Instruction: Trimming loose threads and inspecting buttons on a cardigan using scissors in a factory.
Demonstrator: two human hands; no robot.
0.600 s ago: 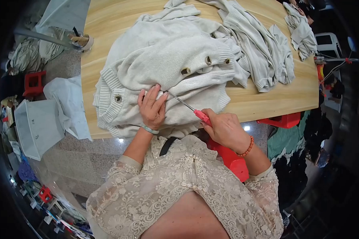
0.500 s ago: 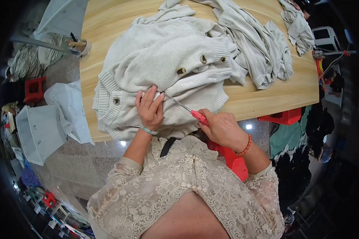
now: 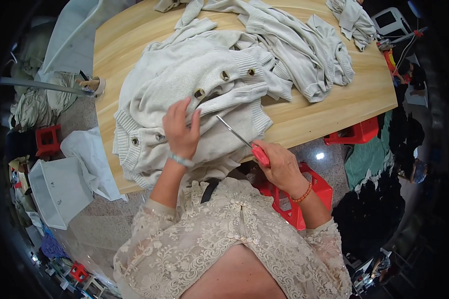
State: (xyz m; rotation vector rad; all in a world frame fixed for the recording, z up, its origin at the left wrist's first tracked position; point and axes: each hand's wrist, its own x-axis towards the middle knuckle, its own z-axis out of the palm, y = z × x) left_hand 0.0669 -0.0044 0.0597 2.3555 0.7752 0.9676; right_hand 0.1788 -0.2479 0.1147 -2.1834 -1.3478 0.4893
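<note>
A cream knitted cardigan (image 3: 174,72) with dark buttons lies rumpled on the wooden table (image 3: 319,117) in front of me. Over its button band is my left hand (image 3: 181,130), fingers apart and holding nothing; whether the fingertips touch the knit I cannot tell. One dark button (image 3: 199,93) shows just beyond the fingertips, and another button (image 3: 159,136) sits left of the hand. My right hand (image 3: 280,167) is closed round the red handle of a screwdriver (image 3: 234,133). Its thin metal shaft points up and left, the tip standing apart from my left hand.
More cream knitwear (image 3: 304,55) is spread across the far right of the table. A red stool (image 3: 314,189) stands below my right forearm, and a white bin (image 3: 60,192) is on the floor at left. Black cloth (image 3: 371,214) is heaped on the right.
My left hand has come off the button band and its fingers have spread. The screwdriver's tip has drawn away from the knit by my fingers. The whole view has shifted slightly.
</note>
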